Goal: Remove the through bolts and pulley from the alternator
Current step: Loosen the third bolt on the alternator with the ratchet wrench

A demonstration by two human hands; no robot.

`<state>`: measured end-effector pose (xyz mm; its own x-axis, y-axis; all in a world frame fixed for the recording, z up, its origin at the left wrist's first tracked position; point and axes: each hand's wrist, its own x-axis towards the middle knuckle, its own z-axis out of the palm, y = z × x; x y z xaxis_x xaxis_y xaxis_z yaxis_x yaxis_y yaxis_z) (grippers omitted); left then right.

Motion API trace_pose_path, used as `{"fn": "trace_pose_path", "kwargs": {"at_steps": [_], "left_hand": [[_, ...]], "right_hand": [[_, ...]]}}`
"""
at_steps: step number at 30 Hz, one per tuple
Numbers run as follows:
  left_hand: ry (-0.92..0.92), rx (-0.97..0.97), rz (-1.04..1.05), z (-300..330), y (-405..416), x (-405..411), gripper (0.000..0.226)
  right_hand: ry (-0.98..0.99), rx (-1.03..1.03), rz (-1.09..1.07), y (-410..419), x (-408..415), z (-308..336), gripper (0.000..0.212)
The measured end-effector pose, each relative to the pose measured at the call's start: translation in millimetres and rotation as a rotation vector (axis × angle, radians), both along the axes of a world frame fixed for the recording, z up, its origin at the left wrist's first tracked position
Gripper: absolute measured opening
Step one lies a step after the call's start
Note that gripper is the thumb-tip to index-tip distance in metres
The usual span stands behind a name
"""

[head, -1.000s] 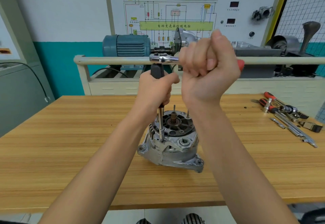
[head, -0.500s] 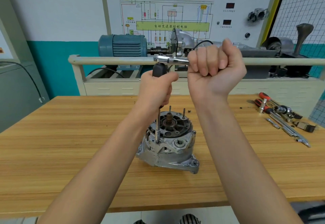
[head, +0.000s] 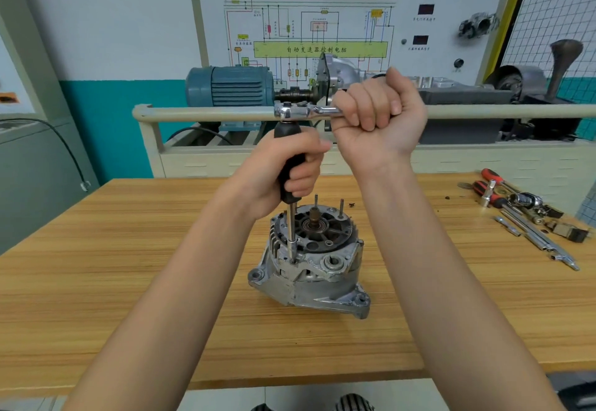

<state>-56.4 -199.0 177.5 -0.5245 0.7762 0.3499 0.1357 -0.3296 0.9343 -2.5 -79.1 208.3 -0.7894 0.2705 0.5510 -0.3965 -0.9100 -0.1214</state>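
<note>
A silver alternator stands on the wooden table, open end up, with its shaft and two thin studs sticking out. A black-handled driver stands upright, its steel shank set on a bolt at the housing's left rim. My left hand grips the black handle. A chrome ratchet sits on top of the driver, and my right hand grips its handle, which is hidden in the fist.
Several red-handled tools, sockets and extension bars lie at the table's right. Behind the table runs a beige rail, with a blue motor, a gearbox and a wiring-diagram panel beyond it.
My right hand has swung the ratchet handle; its red end no longer shows past the fist. The left hand has stayed on the driver handle. The camera has shifted slightly.
</note>
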Motion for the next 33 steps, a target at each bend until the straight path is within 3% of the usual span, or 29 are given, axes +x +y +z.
{"fn": "trace_pose_path", "kwargs": {"at_steps": [4, 11, 14, 16, 20, 24, 26, 29, 33], "left_hand": [[-0.05, -0.03, -0.039, 0, 6, -1, 0.043], [-0.077, 0.091, 0.507, -4, 17, 12, 0.048], [-0.038, 0.148, 0.717, -7, 23, 17, 0.035], [-0.007, 0.147, 0.729, -7, 24, 18, 0.025], [0.017, 0.057, 0.444, -6, 12, 8, 0.04], [0.012, 0.02, 0.026, -4, 1, -3, 0.036], [-0.01, -0.006, -0.078, -4, 2, -3, 0.039], [-0.053, -0.027, 0.032, -5, 7, -2, 0.048], [-0.066, 0.038, 0.349, -7, 14, 4, 0.049]], "right_hand": [[0.007, -0.046, 0.005, 4, -2, -3, 0.048], [0.212, 0.262, -0.493, -31, 14, -10, 0.053], [0.303, 0.334, -0.736, -50, 16, -14, 0.043], [0.312, 0.364, -0.81, -54, 16, -14, 0.039], [0.23, 0.316, -0.55, -28, 11, -5, 0.052], [0.009, 0.052, -0.087, -1, -1, -3, 0.057], [-0.021, -0.061, 0.026, 4, -6, -4, 0.056], [0.003, -0.027, -0.078, 0, -4, -4, 0.048], [0.112, 0.173, -0.359, -17, 5, -6, 0.055]]}}
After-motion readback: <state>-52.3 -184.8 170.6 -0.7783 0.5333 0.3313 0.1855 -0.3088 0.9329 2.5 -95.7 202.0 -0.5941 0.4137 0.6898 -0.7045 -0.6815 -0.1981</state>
